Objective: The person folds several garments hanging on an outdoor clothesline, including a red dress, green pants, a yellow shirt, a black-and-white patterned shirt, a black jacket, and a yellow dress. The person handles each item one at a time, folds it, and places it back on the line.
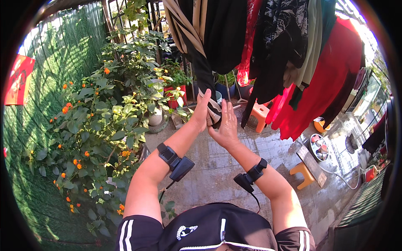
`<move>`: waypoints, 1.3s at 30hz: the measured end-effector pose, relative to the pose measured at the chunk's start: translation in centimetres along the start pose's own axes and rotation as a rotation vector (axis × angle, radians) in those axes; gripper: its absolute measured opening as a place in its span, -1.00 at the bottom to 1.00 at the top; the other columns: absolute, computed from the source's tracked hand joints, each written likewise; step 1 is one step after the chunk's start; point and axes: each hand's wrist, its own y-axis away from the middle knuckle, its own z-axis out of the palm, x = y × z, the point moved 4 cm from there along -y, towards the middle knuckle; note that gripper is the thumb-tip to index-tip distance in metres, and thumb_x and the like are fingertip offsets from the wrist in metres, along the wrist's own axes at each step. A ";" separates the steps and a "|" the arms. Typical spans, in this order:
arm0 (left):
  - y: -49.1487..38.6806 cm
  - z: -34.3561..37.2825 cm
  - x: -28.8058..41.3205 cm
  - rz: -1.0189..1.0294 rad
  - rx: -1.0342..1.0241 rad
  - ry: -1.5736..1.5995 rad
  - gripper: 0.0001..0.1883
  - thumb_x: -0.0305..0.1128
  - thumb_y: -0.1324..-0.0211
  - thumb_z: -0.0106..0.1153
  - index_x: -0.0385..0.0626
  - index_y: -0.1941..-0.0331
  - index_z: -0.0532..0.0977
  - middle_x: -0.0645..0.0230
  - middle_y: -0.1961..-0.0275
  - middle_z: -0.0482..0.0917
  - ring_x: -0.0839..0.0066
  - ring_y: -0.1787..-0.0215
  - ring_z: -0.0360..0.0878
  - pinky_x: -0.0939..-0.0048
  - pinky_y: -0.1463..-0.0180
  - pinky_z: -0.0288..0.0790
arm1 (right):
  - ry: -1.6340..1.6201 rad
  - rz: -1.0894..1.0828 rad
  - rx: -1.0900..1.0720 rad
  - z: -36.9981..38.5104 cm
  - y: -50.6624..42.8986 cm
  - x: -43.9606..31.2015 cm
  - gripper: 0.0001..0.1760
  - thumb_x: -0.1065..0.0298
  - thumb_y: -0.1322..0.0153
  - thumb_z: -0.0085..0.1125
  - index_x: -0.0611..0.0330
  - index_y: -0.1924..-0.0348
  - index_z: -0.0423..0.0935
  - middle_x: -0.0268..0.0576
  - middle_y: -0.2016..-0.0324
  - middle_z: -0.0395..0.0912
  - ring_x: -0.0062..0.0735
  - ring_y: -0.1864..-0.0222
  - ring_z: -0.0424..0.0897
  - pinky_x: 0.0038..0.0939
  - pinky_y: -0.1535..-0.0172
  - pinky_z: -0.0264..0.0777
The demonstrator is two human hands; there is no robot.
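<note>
A black garment with beige stripes [205, 73] hangs in front of me, twisted towards its lower end. My left hand [201, 110] lies against the left side of that end, thumb pointing up. From the right, my right hand [226, 127] presses on the same cloth with its fingers straight and close together. The striped hem is held between the two palms; the parts behind them are hidden. Black straps with small devices [182, 168] are on both forearms.
More laundry hangs to the right, including a long red garment [326, 78]. A flowering shrub [103, 119] fills the left. On the wet tiled floor [201, 175] are an orange stool [260, 117], a board on a yellow stool [302, 175], a basin [319, 147] and a hose [340, 179].
</note>
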 end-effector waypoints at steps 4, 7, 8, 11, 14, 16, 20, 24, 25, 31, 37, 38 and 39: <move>1.1 2.1 0.9 -0.069 -0.337 -0.050 -0.42 0.20 -0.26 -0.30 -0.05 0.01 0.41 0.38 -0.07 0.44 0.54 -0.11 0.37 0.45 -0.22 0.20 | -0.291 0.073 0.025 -0.6 -0.3 0.9 -0.02 0.21 -0.09 0.33 0.17 -0.29 0.01 0.16 -0.19 0.19 0.02 -0.20 0.28 -0.20 -0.13 0.24; 1.6 2.2 1.6 -0.077 -0.349 -0.307 -0.38 0.23 -0.25 -0.31 -0.08 0.00 0.40 0.36 -0.11 0.42 0.54 -0.22 0.25 0.39 -0.32 0.02 | -0.549 0.226 -0.103 -0.7 -0.2 2.3 -0.21 0.29 -0.18 0.31 0.21 -0.20 0.13 0.02 -0.04 0.40 -0.26 -0.06 0.45 -0.34 -0.05 0.33; 1.5 1.9 2.2 -0.158 -0.314 -0.507 -0.34 0.23 -0.25 -0.32 -0.10 -0.10 0.35 0.32 -0.23 0.32 0.52 -0.34 0.07 0.37 -0.39 -0.18 | -0.601 0.210 -0.039 -1.4 -0.2 2.6 -0.42 0.39 -0.24 0.23 0.21 -0.08 0.24 -0.07 0.13 0.52 -0.34 0.08 0.54 -0.39 0.02 0.38; 0.2 1.3 6.6 -0.025 0.041 -0.488 0.01 0.36 0.06 0.04 0.01 -0.36 -0.05 0.21 -0.35 0.12 0.18 -0.39 -0.09 -0.12 -0.33 -0.25 | -0.507 0.187 -0.138 -2.6 0.2 3.1 -0.55 0.35 -0.27 0.17 0.22 0.00 0.31 -0.10 0.21 0.56 -0.40 0.14 0.54 -0.41 0.05 0.38; -2.4 3.5 10.9 0.132 -0.071 -0.414 -0.47 0.22 -0.08 0.03 0.06 0.05 0.41 0.45 0.14 0.52 0.51 0.05 0.41 0.24 0.01 0.25 | -0.576 0.107 -0.166 -3.7 0.6 2.3 -0.57 0.34 -0.24 0.11 0.20 0.04 0.33 0.01 0.30 0.55 -0.17 0.22 0.57 -0.33 0.17 0.41; -3.7 4.9 10.8 0.199 -0.090 -0.412 -0.55 0.04 -0.05 0.19 0.02 0.09 0.42 0.42 0.22 0.53 0.51 0.17 0.48 0.33 0.11 0.37 | -0.681 0.176 -0.279 -4.0 1.2 1.8 -0.60 0.32 -0.26 0.11 0.17 0.05 0.34 -0.12 0.30 0.49 -0.41 0.27 0.49 -0.41 0.19 0.38; -4.9 5.9 9.4 0.222 -0.093 -0.298 -0.60 -0.21 0.00 0.31 -0.07 0.11 0.41 0.38 0.29 0.54 0.49 0.34 0.53 0.43 0.26 0.47 | -0.871 0.254 -0.372 -5.5 1.4 0.9 -0.66 0.35 -0.32 0.03 0.27 0.07 0.34 -0.26 0.25 0.47 -0.60 0.21 0.40 -0.49 0.11 0.31; -4.7 5.3 9.2 0.309 -0.056 -0.105 -0.60 -0.32 -0.02 0.27 -0.13 0.08 0.35 0.36 0.17 0.50 0.49 0.20 0.50 0.41 0.15 0.46 | -1.484 0.676 -0.263 -8.9 0.4 2.2 -0.70 0.35 -0.34 -0.03 0.25 0.09 0.41 -0.22 0.23 0.51 -0.51 0.21 0.51 -0.49 0.12 0.40; -4.5 5.2 9.5 0.382 -0.057 -0.062 -0.58 -0.32 -0.02 0.28 -0.13 0.06 0.34 0.34 0.16 0.50 0.49 0.20 0.50 0.41 0.15 0.46 | -1.544 0.821 -0.169 -9.7 -0.3 2.7 -0.69 0.33 -0.35 -0.05 0.25 0.08 0.42 -0.19 0.22 0.52 -0.45 0.21 0.54 -0.47 0.13 0.44; -4.6 5.2 8.6 0.529 0.208 0.127 -0.48 -0.31 -0.05 0.22 -0.20 -0.05 0.24 0.26 0.07 0.46 0.41 0.20 0.54 0.31 0.30 0.52 | -2.074 0.478 -0.210 -10.8 -6.7 -3.3 -0.62 0.22 -0.47 -0.19 0.33 0.02 0.38 -0.08 0.16 0.53 -0.29 0.16 0.57 -0.33 0.05 0.48; 0.9 5.3 10.3 0.352 -0.535 0.257 -0.57 -0.17 -0.29 -0.16 -0.13 -0.16 0.24 0.24 0.05 0.47 0.45 0.02 0.45 0.45 -0.06 0.33 | -1.632 0.195 -0.293 -7.9 -7.3 -10.4 -0.32 0.31 -0.41 -0.07 -0.02 -0.35 -0.12 -0.24 -0.12 0.24 -0.47 -0.09 0.33 -0.44 -0.14 0.20; 3.1 4.2 10.2 0.173 -0.664 0.459 -0.56 -0.16 -0.35 -0.30 -0.13 -0.20 0.24 0.25 0.03 0.46 0.49 0.00 0.42 0.52 -0.10 0.28 | -1.728 0.181 -0.465 -7.6 -7.4 -11.0 -0.24 0.44 -0.34 -0.11 -0.02 -0.37 -0.17 -0.25 -0.11 0.24 -0.49 -0.07 0.35 -0.44 -0.14 0.19; 4.2 4.1 10.7 0.184 -0.835 0.425 -0.56 -0.19 -0.37 -0.32 -0.11 -0.23 0.21 0.29 0.06 0.44 0.52 0.06 0.42 0.55 -0.08 0.29 | -1.676 0.300 -0.715 -7.4 -7.5 -11.0 -0.16 0.56 -0.25 -0.17 -0.02 -0.37 -0.18 -0.24 -0.09 0.28 -0.48 -0.07 0.35 -0.46 -0.12 0.20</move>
